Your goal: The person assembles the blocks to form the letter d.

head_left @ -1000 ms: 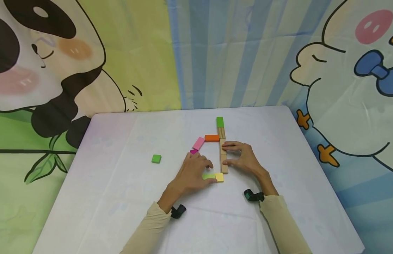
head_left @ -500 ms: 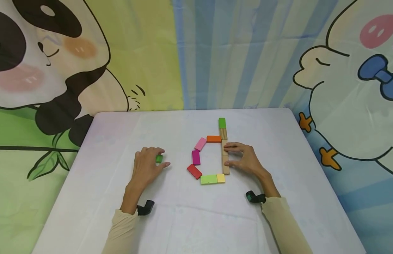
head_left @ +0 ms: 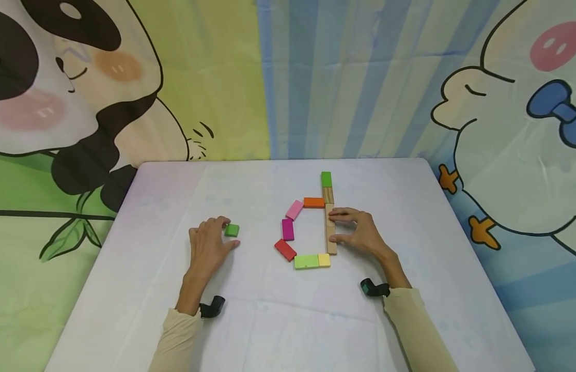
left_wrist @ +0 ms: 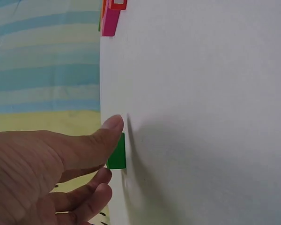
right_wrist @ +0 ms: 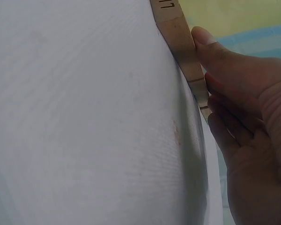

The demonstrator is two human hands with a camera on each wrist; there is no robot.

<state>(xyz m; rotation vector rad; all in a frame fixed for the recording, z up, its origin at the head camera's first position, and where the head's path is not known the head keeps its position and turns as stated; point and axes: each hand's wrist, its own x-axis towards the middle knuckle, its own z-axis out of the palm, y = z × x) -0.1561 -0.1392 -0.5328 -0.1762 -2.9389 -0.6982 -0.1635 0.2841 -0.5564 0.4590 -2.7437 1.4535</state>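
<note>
On the left of the white table, a small green block lies by my left hand. The fingertips reach its left side while the thumb is spread below it, apart. The left wrist view has the thumb partly covering the green block. My right hand rests its thumb and fingertips against the right side of a column of plain wooden blocks. In the right wrist view, thumb and fingertips touch the edge of a wooden block.
Left of the column, a curved row runs through an orange block, a pink block, a magenta block, a red block, a light green block and a yellow block. Another green block tops the column.
My left hand has left the lower part of the curved row and moved left to the lone green block. That block shifts slightly between frames. The right hand stays against the column.
</note>
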